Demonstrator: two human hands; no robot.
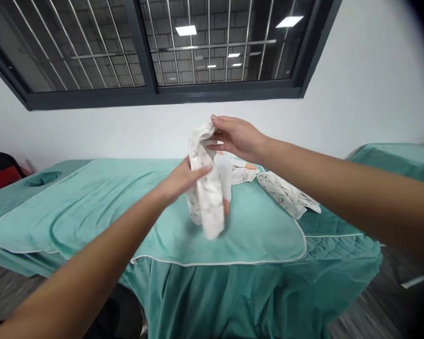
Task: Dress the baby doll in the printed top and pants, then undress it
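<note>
A white garment with a small faint print hangs in folds above the bed, slightly blurred. My right hand pinches its upper end between thumb and fingers. Lower down, my left hand grips the side of the cloth, its thumb in front and its fingers hidden behind. Just behind the garment lie more white printed clothing and orange-toned parts, partly covered; I cannot tell what these parts are. To the right, another white printed cloth lies loosely folded on the bed.
A light green blanket with white edging covers the bed, over a darker green quilted cover. Green fabric rises at the right end. A red and black object stands at far left. Behind are a white wall and a barred window.
</note>
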